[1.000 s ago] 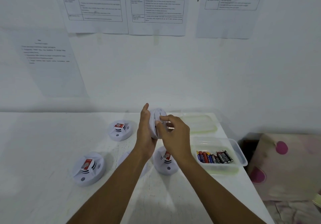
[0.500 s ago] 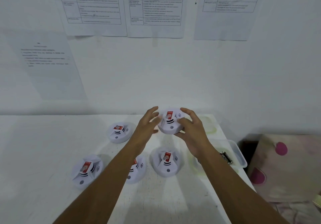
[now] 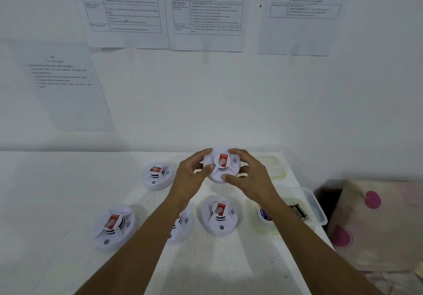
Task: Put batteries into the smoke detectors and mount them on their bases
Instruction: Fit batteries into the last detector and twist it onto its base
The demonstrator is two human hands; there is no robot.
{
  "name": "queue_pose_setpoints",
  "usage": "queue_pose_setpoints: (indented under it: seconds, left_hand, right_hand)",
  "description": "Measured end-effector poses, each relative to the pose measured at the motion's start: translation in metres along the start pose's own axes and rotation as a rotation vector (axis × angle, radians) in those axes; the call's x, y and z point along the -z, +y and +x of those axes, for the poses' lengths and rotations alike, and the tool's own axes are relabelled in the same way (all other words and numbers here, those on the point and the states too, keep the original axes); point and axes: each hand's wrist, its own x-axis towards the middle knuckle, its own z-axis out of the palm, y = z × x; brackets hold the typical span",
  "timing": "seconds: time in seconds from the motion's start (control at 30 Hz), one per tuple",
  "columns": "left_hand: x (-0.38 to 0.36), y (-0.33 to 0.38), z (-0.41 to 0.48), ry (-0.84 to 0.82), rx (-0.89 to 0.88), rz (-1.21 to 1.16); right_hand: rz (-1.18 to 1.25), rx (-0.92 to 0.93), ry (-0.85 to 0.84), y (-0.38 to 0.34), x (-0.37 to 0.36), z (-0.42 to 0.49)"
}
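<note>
Five white detectors show face up, each with a red label on its raised centre. Both hands grip one, the held detector (image 3: pixel 221 165), at the far middle of the counter (image 3: pixel 57 203). The left hand (image 3: pixel 191 175) curls round its left rim, fingers (image 3: pixel 204 152) over the far edge and thumb on the near side; the right hand (image 3: pixel 250 178) mirrors it on the right rim. Whether it rests on the counter or hangs just above I cannot tell. Left of the hands sits the far detector (image 3: pixel 156 176). Nearer lie three in a row: the left detector (image 3: pixel 113 226), the middle detector (image 3: pixel 183 228), mostly hidden under the left forearm, and the right detector (image 3: pixel 220 219), just this side of the held one. Right of that row stands a clear tub (image 3: pixel 317 203) at the counter's edge, holding batteries (image 3: pixel 299 212) partly covered by the right forearm. A clear lid (image 3: pixel 278 168) lies behind the right hand. Printed sheets (image 3: pixel 206 8) hang on the wall (image 3: pixel 251 100); a pillow (image 3: pixel 377 226) with pink dots lies off to the right.
</note>
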Motion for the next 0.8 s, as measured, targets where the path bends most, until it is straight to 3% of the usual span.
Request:
queue_pose_setpoints:
  seconds: [0.2,0.47,0.8]
  left_hand:
    - [-0.003,-0.0004,-0.0034,-0.084,-0.036,-0.013]
    - [-0.0026,-0.0027,-0.0012,-0.1,-0.01,0.005]
    - [-0.0059,-0.0003,-0.0016,-0.09,-0.013,0.051]
  right_hand:
    - [0.15,-0.072,0.048,0.0,0.0005,0.0011]
    - [-0.004,0.011,0.037,0.0022,0.003,-0.0011]
    - [-0.022,-0.003,0.04,0.0034,0.0046,-0.0004]
